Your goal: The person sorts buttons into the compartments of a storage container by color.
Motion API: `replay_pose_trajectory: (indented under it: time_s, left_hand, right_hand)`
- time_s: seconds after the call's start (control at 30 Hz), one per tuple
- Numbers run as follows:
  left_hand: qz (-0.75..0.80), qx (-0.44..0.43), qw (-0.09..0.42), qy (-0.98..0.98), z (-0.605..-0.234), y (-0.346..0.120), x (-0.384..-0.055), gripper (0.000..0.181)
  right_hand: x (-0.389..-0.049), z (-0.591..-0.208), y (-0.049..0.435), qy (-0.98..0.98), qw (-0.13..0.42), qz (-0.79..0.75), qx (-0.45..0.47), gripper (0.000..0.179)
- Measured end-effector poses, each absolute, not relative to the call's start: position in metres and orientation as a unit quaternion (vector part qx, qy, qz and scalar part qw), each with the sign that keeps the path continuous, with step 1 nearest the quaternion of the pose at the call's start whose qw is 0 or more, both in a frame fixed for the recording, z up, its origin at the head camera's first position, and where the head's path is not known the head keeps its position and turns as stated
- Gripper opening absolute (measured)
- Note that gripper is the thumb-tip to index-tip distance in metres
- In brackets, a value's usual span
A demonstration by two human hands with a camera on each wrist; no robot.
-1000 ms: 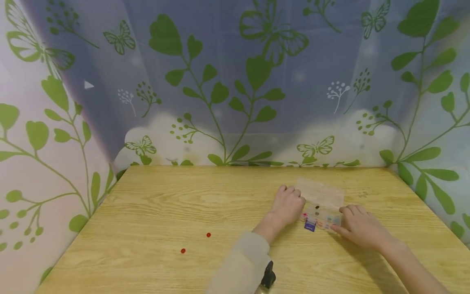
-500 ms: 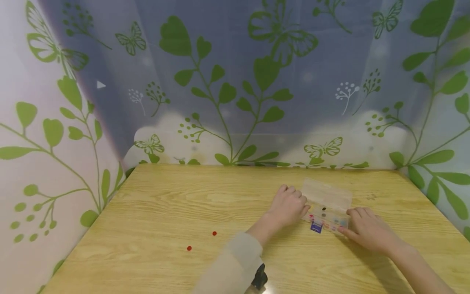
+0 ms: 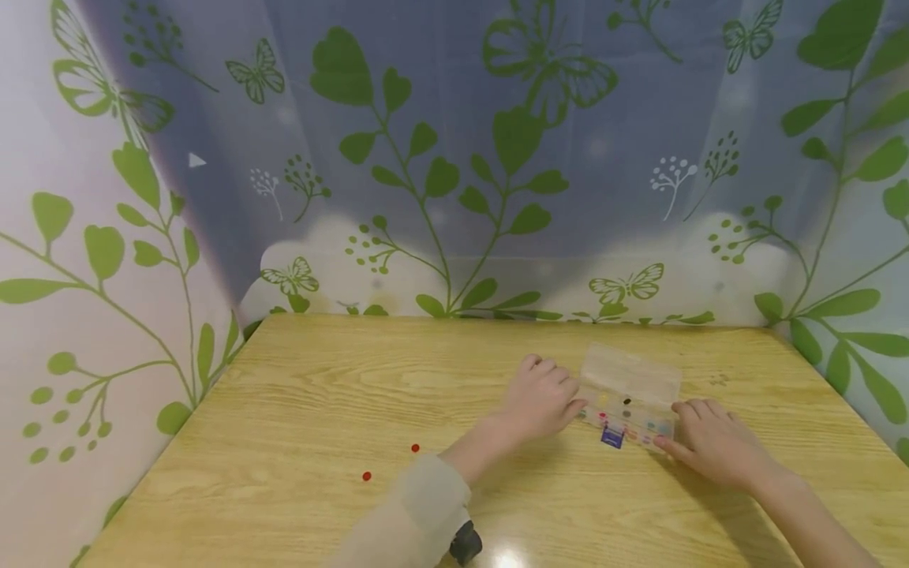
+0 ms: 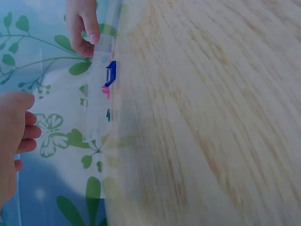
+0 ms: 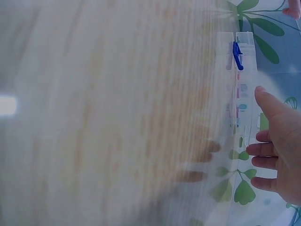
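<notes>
A clear plastic compartment box (image 3: 642, 413) stands on the table with its lid (image 3: 630, 372) tipped back and a blue latch (image 3: 612, 436) at the front. Small pieces in several colours lie inside, among them a dark one (image 3: 627, 401). My right hand (image 3: 713, 442) rests against the box's right end, thumb by the front corner, fingers near the rear; the right wrist view has them extended and relaxed. Just off the left end is my left hand (image 3: 541, 398). In the left wrist view its fingers (image 4: 29, 133) are loosely bent, with nothing visible between them.
Two small red discs, a nearer one (image 3: 366, 476) and a farther one (image 3: 415, 448), lie on the wooden table (image 3: 298, 402) left of my left forearm. Leaf-patterned cloth (image 3: 426, 197) hangs behind the table and at both sides.
My left hand has drawn leftward off the box's left end, uncovering more compartments. The right hand keeps its place at the box. The view has shifted slightly.
</notes>
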State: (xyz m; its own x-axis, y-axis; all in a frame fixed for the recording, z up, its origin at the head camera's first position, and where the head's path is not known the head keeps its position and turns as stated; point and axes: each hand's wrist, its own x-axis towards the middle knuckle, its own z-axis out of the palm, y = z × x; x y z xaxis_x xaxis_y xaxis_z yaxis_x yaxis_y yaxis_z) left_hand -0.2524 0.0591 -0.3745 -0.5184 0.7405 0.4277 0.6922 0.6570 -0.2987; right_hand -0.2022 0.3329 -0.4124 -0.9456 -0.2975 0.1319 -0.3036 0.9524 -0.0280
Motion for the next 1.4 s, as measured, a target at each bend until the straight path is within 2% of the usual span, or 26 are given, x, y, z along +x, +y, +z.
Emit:
replay_pose_trajectory:
  time_s: [0.17, 0.4, 0.53, 0.93, 1.4]
  left_hand:
    - [0.035, -0.429, 0.297, -0.852, -0.371, 0.039, -0.247, 0.021]
    - [0.019, -0.448, 0.346, -0.824, -0.371, 0.014, -0.239, 0.016]
    - [0.005, -0.462, 0.367, -0.807, -0.369, 0.004, -0.234, 0.015]
    - [-0.008, -0.468, 0.375, -0.8, -0.362, -0.028, -0.222, 0.014]
    - [-0.05, -0.42, 0.353, -0.834, -0.38, -0.104, -0.229, 0.007]
  right_hand:
    - [-0.202, -0.412, 0.333, -0.988, 0.055, 0.021, 0.145, 0.066]
    - [-0.2, -0.411, 0.332, -0.988, 0.045, 0.038, 0.143, 0.058]
    - [-0.2, -0.411, 0.332, -0.989, 0.039, 0.038, 0.14, 0.059]
    - [-0.202, -0.41, 0.332, -0.99, 0.041, 0.025, 0.135, 0.063]
    - [-0.202, -0.41, 0.325, -0.99, 0.066, 0.0, 0.122, 0.068]
